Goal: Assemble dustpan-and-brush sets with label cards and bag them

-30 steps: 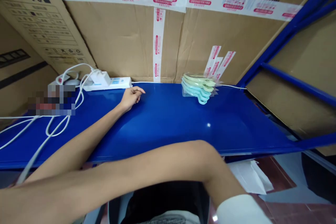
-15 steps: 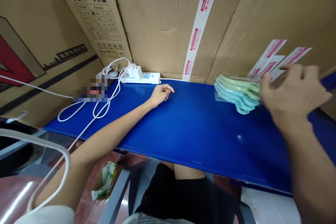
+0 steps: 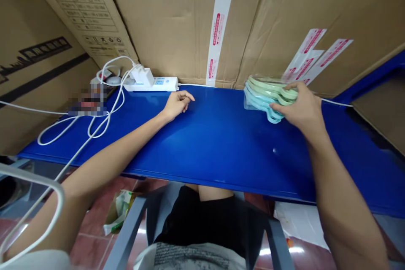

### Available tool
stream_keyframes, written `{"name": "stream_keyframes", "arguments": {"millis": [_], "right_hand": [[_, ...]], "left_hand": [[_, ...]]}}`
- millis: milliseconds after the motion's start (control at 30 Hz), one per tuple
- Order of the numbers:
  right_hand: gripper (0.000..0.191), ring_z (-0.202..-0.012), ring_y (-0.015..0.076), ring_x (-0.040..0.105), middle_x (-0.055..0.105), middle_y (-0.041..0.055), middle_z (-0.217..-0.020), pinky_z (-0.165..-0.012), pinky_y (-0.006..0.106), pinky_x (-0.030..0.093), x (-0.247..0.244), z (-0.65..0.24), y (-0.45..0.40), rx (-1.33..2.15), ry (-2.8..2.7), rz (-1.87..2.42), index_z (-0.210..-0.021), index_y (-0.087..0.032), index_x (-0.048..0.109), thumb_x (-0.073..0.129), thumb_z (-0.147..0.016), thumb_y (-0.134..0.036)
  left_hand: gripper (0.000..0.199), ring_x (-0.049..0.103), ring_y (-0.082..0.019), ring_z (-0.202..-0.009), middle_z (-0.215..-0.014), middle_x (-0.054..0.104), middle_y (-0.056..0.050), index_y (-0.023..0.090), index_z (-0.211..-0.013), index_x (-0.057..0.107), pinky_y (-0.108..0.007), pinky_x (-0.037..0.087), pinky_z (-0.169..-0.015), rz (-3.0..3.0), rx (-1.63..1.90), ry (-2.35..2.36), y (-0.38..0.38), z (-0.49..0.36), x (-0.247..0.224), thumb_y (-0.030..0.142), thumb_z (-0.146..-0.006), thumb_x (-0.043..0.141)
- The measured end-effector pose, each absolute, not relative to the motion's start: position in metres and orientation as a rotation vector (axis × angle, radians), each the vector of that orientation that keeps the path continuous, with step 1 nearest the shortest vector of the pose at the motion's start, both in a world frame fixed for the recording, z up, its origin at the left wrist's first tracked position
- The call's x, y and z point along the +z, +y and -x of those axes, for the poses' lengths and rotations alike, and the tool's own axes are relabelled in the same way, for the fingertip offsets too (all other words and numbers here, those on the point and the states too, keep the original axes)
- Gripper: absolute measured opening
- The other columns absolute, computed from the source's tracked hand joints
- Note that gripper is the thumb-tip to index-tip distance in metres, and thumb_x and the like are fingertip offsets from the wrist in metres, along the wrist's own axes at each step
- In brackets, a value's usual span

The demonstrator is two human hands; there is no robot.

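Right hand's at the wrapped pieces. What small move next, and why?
I'd probably firm the right hand before lifting: its thumb and fingers are at the right end of the green and blue pieces, and their clear wrap looks slick and might slip. How tight the grip is, I can't tell.

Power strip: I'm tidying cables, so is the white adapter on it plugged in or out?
Plugged in, it seems: the white adapter sits against the power strip, its prongs hidden.
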State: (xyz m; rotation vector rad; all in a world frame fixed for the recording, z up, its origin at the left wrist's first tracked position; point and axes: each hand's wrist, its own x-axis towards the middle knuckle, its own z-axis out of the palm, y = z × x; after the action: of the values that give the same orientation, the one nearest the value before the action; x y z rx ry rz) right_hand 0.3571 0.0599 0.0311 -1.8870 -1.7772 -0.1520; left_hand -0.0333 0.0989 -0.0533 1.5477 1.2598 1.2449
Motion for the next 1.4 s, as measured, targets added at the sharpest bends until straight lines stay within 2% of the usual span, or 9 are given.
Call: {"name": "stream_keyframes", "arguments": {"millis": [333, 533, 633, 767, 867, 933, 1133, 1267, 1400], "right_hand": [[0.05, -0.099, 0.0313, 0.068, 0.074, 0.0128, -0.105, -0.098, 0.045, 0.048, 0.026, -0.353, 0.064, -0.2, -1.769, 1.836, -0.123, -0.019, 0.068, 0.078, -0.076, -0.036], [0.054, -0.113, 0.0382, 0.068, 0.074, 0.0171, -0.116, -0.099, 0.053, 0.049, 0.032, -0.353, 0.058, -0.112, -1.764, 1.885, -0.129, -0.019, 0.065, 0.079, -0.079, -0.034], [0.082, -0.12, 0.0442, 0.066, 0.07, 0.0251, -0.129, -0.1, 0.056, 0.05, 0.037, -0.347, 0.049, -0.074, -1.682, 1.919, -0.149, -0.014, 0.049, 0.085, -0.079, -0.038], [0.13, -0.113, 0.0509, 0.07, 0.067, 0.0337, -0.131, -0.095, 0.06, 0.052, 0.036, -0.339, 0.039, 0.006, -1.673, 2.023, -0.167, -0.011, 0.013, 0.093, -0.07, -0.042], [0.143, -0.106, 0.0502, 0.073, 0.07, 0.0332, -0.124, -0.093, 0.06, 0.053, 0.032, -0.337, 0.038, 0.003, -1.686, 2.115, -0.17, -0.013, -0.006, 0.094, -0.069, -0.032], [0.137, -0.105, 0.0487, 0.074, 0.07, 0.0318, -0.123, -0.092, 0.059, 0.054, 0.029, -0.338, 0.039, -0.024, -1.694, 2.099, -0.171, -0.014, -0.001, 0.092, -0.071, -0.032], [0.097, -0.097, 0.0379, 0.073, 0.073, 0.0161, -0.113, -0.093, 0.05, 0.054, 0.027, -0.341, 0.042, -0.048, -1.749, 1.917, -0.157, -0.021, 0.037, 0.085, -0.073, -0.028], [0.095, -0.096, 0.0364, 0.073, 0.073, 0.0142, -0.115, -0.093, 0.049, 0.053, 0.024, -0.344, 0.042, -0.037, -1.762, 1.881, -0.156, -0.023, 0.036, 0.083, -0.073, -0.027], [0.113, -0.105, 0.0408, 0.073, 0.064, 0.0241, -0.135, -0.098, 0.051, 0.053, 0.024, -0.344, 0.042, -0.027, -1.72, 1.881, -0.164, -0.016, 0.021, 0.086, -0.072, -0.03]], "left_hand": [[0.013, 0.044, -0.008, -0.034, -0.045, 0.054, 0.005, 0.014, -0.084, 0.072, -0.02, 0.032, -0.038, -1.54, 1.247, 1.271, 0.098, 0.032, -0.053, 0.011, -0.082, 0.059], [0.012, 0.044, -0.008, -0.035, -0.046, 0.055, 0.005, 0.014, -0.084, 0.072, -0.02, 0.031, -0.039, -1.552, 1.226, 1.282, 0.097, 0.032, -0.051, 0.01, -0.082, 0.061], [0.01, 0.044, -0.008, -0.035, -0.046, 0.054, 0.005, 0.015, -0.084, 0.072, -0.019, 0.032, -0.039, -1.549, 1.225, 1.29, 0.096, 0.032, -0.051, 0.011, -0.082, 0.062], [0.011, 0.044, -0.008, -0.036, -0.046, 0.053, 0.005, 0.015, -0.084, 0.072, -0.019, 0.033, -0.04, -1.546, 1.231, 1.282, 0.097, 0.032, -0.051, 0.011, -0.084, 0.061], [0.014, 0.045, -0.008, -0.036, -0.046, 0.054, 0.005, 0.015, -0.085, 0.071, -0.019, 0.034, -0.04, -1.553, 1.228, 1.268, 0.098, 0.032, -0.051, 0.009, -0.085, 0.059], [0.016, 0.045, -0.008, -0.036, -0.047, 0.054, 0.005, 0.014, -0.085, 0.071, -0.019, 0.034, -0.041, -1.565, 1.211, 1.258, 0.098, 0.032, -0.051, 0.006, -0.086, 0.057], [0.018, 0.045, -0.007, -0.036, -0.047, 0.054, 0.006, 0.014, -0.085, 0.071, -0.018, 0.034, -0.041, -1.58, 1.199, 1.246, 0.098, 0.033, -0.051, 0.003, -0.085, 0.057], [0.015, 0.045, -0.007, -0.036, -0.047, 0.054, 0.005, 0.014, -0.084, 0.071, -0.018, 0.034, -0.041, -1.577, 1.208, 1.243, 0.098, 0.033, -0.051, 0.006, -0.085, 0.059], [0.014, 0.045, -0.008, -0.036, -0.047, 0.055, 0.005, 0.015, -0.084, 0.071, -0.019, 0.036, -0.042, -1.569, 1.205, 1.252, 0.098, 0.032, -0.051, 0.007, -0.085, 0.059]]}}
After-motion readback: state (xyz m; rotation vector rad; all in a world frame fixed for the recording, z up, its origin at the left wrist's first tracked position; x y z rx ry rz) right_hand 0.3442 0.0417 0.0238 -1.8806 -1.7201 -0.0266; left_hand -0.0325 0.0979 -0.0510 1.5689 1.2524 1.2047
